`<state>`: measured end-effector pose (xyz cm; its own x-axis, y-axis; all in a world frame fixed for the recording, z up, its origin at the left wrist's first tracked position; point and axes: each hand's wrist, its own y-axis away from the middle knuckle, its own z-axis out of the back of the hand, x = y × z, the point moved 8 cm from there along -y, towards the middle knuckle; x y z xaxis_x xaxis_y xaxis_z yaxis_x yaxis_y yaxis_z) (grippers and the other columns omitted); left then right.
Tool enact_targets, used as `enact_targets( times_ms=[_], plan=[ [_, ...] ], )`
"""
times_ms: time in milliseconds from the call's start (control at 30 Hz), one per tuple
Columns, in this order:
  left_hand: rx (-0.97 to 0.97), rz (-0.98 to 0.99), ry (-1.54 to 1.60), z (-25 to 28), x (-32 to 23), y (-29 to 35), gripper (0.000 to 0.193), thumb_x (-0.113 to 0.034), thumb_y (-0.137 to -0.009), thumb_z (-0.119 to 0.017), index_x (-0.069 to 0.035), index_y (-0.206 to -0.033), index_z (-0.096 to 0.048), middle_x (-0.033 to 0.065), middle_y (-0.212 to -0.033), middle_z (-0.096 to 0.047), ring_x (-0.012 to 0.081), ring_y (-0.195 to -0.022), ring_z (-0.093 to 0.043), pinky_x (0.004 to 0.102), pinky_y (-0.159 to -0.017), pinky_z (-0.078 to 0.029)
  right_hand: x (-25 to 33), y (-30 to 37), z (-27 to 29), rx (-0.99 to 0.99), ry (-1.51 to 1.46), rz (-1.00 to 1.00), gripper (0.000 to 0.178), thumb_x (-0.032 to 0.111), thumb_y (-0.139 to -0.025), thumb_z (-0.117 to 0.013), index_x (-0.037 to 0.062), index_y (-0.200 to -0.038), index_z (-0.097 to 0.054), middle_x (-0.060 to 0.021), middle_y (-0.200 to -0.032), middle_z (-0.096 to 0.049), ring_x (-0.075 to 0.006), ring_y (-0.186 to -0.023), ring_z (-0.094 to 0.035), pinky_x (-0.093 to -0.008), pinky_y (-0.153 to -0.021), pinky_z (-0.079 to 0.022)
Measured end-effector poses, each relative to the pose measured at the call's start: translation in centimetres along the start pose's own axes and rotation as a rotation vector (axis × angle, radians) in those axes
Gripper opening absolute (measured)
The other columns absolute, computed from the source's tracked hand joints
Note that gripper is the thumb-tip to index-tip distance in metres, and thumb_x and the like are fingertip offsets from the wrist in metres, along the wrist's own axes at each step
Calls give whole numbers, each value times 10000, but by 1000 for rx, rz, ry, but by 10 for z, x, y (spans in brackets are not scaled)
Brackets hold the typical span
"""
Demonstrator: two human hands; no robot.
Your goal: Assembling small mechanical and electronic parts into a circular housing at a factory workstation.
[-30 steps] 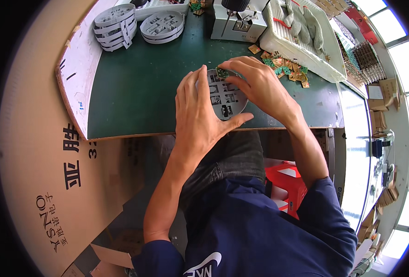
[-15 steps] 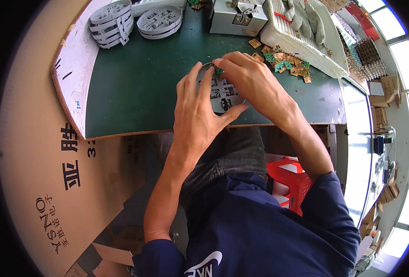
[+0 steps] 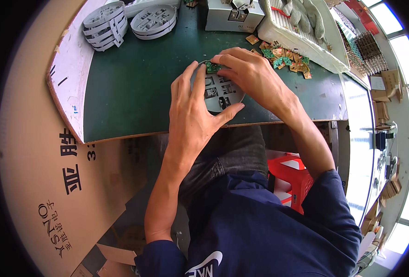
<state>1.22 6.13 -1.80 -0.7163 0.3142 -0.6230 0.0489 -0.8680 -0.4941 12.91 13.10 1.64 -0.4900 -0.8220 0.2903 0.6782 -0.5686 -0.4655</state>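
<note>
A round grey plastic tray with cut-out compartments and small dark parts lies near the front edge of the green table. My left hand wraps round its left side, with the thumb along the near rim and the fingers reaching the far side. A small green circuit board sits at the tray's far end. My right hand arches over the far right rim, fingertips and thumb closed about the board. Its fingers partly cover the tray's right side.
A stack of similar grey trays and another round pile stand at the back left. Behind my hands is a silver metal box. Loose circuit boards lie before a white basket holding grey gloves.
The right fingers have shifted slightly, and more of the green circuit board shows at the tray's far end. My left hand keeps its hold on the tray. The whole view has shifted a little.
</note>
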Motion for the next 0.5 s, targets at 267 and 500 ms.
enact_targets(
  times_ms=[267, 500],
  plan=[
    [-8, -12, 36, -2, 2, -2, 925, -419, -705, -933, 67, -1393, -552, 213, -1447, -555, 390, -1295, -543, 475, -1069, -482, -3, -6, 1, 44, 42, 37, 313, 71, -861, -764, 23, -1162, -698, -144, -1106, -672, -348, -1035, -646, -434, -893, -551],
    [-9, -29, 14, -4, 3, 1, 928, -428, -687, -938, 88, -1360, -563, 218, -1427, -558, 386, -1276, -549, 469, -1051, -497, 3, -2, 0, 18, 116, 94, 283, 92, -858, -765, 30, -1129, -709, -120, -1098, -679, -321, -1070, -629, -416, -927, -542]
  ],
)
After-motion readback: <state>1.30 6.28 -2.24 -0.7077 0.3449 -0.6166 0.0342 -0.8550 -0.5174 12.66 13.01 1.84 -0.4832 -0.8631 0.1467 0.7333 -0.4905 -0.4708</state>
